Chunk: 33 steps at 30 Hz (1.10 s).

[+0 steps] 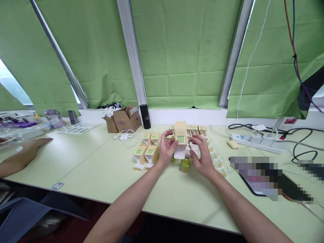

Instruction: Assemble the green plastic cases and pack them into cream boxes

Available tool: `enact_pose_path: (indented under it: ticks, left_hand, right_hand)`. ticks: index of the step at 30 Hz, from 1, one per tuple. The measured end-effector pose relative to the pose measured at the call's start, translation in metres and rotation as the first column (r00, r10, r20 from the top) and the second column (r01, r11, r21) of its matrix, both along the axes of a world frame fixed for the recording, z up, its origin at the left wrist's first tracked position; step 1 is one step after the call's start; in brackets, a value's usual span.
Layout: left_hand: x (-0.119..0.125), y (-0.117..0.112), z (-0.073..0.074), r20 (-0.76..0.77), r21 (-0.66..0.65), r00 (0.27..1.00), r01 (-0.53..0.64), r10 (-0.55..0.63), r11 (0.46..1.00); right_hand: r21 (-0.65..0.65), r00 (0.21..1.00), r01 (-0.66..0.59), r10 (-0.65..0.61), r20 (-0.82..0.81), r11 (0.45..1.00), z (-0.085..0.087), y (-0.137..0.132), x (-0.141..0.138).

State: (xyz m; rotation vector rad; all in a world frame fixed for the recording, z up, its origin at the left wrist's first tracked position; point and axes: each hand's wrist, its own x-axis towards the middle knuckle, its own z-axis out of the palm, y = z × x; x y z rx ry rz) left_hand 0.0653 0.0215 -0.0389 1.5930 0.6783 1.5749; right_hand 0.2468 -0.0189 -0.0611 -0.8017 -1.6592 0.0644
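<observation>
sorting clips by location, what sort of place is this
Probably a shared workroom: small boxes stand grouped on a long table, and another person's arm lies along the worktop at far left.

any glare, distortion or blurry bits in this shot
Head view: glare at the left window; window bars fan outward towards the top, perhaps wide-angle distortion; phones at right are partly pixelated; the hands look fairly sharp; small print on the box is unreadable.

Soft daylight filters through green blinds [187, 54], flaring white at a left window gap [14, 82].
Faint shadows mark the table [101, 175]; edges stretch with wide-angle distortion; pixelation masks devices [293, 187] at right.
</observation>
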Motion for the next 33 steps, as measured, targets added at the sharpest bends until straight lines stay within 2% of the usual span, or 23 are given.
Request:
enact_pose_path:
  ticks: [5,10,18,21,25,27,33]
  left_hand:
    - [0.004,-0.005,0.001,0.039,-0.029,0.997,0.070,-0.069,0.997]
    - [0.007,-0.006,-0.004,0.019,-0.118,0.983,0.183,-0.182,0.976]
    - [0.007,-0.004,-0.007,-0.032,-0.131,0.986,0.157,-0.163,0.979]
    - [0.006,-0.003,-0.007,-0.073,-0.091,0.991,0.106,-0.112,0.990]
    - [0.000,-0.002,-0.008,-0.138,0.083,0.990,0.027,-0.015,0.996]
    - [-0.003,-0.002,-0.008,-0.176,0.129,0.984,0.042,-0.019,0.991]
    - [-0.006,-0.005,-0.006,-0.254,0.137,0.965,0.103,-0.065,0.985]
  right_hand:
    - [-0.133,0.988,-0.138,0.127,-0.088,0.981,-0.002,-0.001,-0.003]
    - [-0.165,0.971,-0.184,0.153,-0.183,0.969,-0.002,0.001,-0.004]
    - [-0.191,0.950,-0.239,0.189,-0.248,0.952,-0.003,0.002,-0.003]
    - [-0.210,0.940,-0.259,0.197,-0.278,0.943,-0.003,0.003,-0.003]
    - [-0.207,0.918,-0.272,0.189,-0.349,0.940,-0.001,0.004,-0.002]
    - [-0.204,0.909,-0.274,0.184,-0.375,0.940,0.000,0.005,-0.001]
    - [-0.225,0.898,-0.312,0.208,-0.389,0.923,-0.001,0.006,0.002]
